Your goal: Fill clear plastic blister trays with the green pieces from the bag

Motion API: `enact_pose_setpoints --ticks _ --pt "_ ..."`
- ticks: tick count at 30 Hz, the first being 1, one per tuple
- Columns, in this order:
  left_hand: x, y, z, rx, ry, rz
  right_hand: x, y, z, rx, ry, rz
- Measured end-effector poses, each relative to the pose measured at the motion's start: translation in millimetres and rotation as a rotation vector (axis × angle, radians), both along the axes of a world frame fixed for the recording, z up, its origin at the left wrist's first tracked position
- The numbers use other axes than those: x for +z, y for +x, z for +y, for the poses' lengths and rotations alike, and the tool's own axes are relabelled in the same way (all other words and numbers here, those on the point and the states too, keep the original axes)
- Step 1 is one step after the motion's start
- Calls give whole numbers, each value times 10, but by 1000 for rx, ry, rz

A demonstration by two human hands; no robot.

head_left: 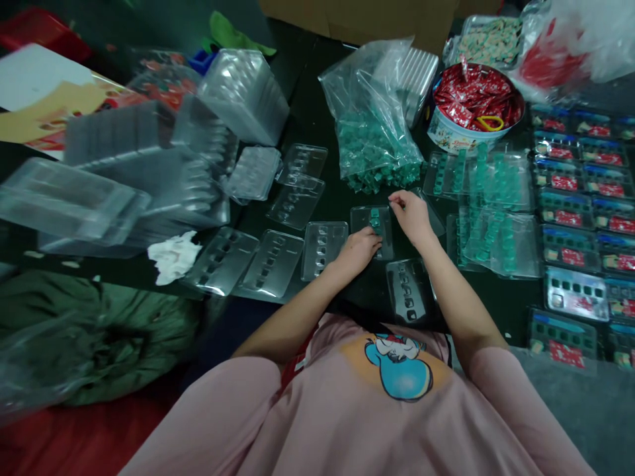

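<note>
A clear plastic blister tray lies in front of me, with green translucent plastic pieces in its row of pockets. My left hand rests on the tray, its fingers bent together over a green piece at the lower part of the row. By the tray's upper right corner, my right hand is closed in a pinch; whatever sits between thumb and finger is too small to make out. Just beyond the hands, a clear bag spills a heap of green pieces.
More blister trays lie left and nearest me. Stacked clear trays fill the left side. Filled green trays overlap at right, beside rows of packed sets. A round tin holds red packets and yellow-handled scissors.
</note>
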State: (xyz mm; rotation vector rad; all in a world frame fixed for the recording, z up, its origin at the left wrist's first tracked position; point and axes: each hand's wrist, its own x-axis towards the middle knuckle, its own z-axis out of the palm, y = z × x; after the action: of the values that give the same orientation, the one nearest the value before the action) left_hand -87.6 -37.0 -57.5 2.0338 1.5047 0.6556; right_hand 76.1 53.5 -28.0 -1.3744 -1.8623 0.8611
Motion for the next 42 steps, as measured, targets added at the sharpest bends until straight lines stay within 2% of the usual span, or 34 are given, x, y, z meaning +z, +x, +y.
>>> enact_pose_setpoints --ticks 3,7,10,14,16,19,21,23,25,29,35,42 --pt "-24 -12 13 6 -20 -23 -18 -232 282 23 23 -211" --pt "-73 -38 34 9 -27 -56 -119 -511 454 15 19 -422" --pt "-60 -46 29 0 -9 -52 -174 -605 489 -11 63 -452" --pt "78 -65 -5 20 -10 -117 -146 -548 497 -7 28 -431" --pt "162 -82 3 87 3 -209 -102 -455 458 -2 -6 -333" --pt "242 -93 80 296 -12 -467 -20 -289 297 64 -75 -19" --pt "259 -76 157 430 -108 -717 32 -196 128 121 -143 221" --pt "260 -36 220 490 -225 -937 73 -131 -58 152 -232 413" --pt "258 17 247 488 -290 -1061 92 -89 -227 154 -302 524" --pt "264 98 214 457 -303 -1133 74 -24 -432 151 -343 591" --pt "316 116 138 361 -268 -1069 73 65 -512 139 -424 700" --pt "420 116 96 287 -260 -1031 197 91 -577 192 -666 857"
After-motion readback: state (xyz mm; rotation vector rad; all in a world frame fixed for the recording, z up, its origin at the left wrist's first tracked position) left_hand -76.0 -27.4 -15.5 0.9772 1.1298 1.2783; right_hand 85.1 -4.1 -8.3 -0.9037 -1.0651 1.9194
